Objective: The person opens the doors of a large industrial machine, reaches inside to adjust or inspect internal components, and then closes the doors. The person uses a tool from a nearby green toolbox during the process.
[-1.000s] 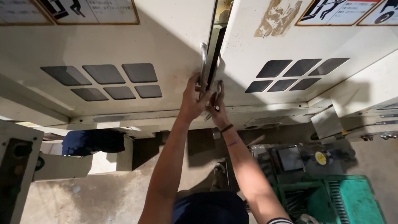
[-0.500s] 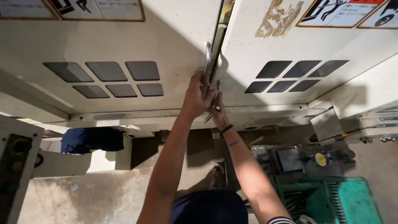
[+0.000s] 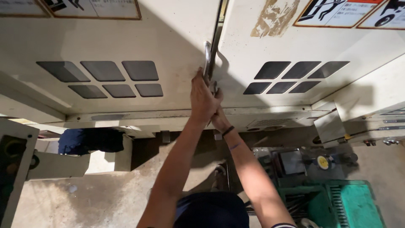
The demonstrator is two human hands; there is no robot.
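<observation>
Handle: we are gripping a vertical metal handle (image 3: 206, 57) at the seam between two cream cabinet doors, just beside the dark gap where they meet.
Left hand: our left hand (image 3: 203, 99) is wrapping the lower part of the handle, fingers closed around it, arm stretched out.
Right hand: our right hand (image 3: 219, 118) is sitting just beneath and partly behind the left, a dark band on its wrist; its fingers are mostly hidden, so we cannot tell whether they are closed on anything.
Doors: the left door (image 3: 126, 46) and the right door (image 3: 337, 50) are lying nearly flush, each with a group of dark slanted vent panels and warning stickers at the upper edge.
How far along: we are judging that the grasp is made, while the doors are showing only a narrow slit between them, so any swing is not yet visible.
Surroundings: a green crate (image 3: 352, 202) and small metal parts are lying on the concrete floor (image 3: 84, 202) at the lower right; a dark blue cloth (image 3: 90, 140) is sitting under the cabinet at the left.
</observation>
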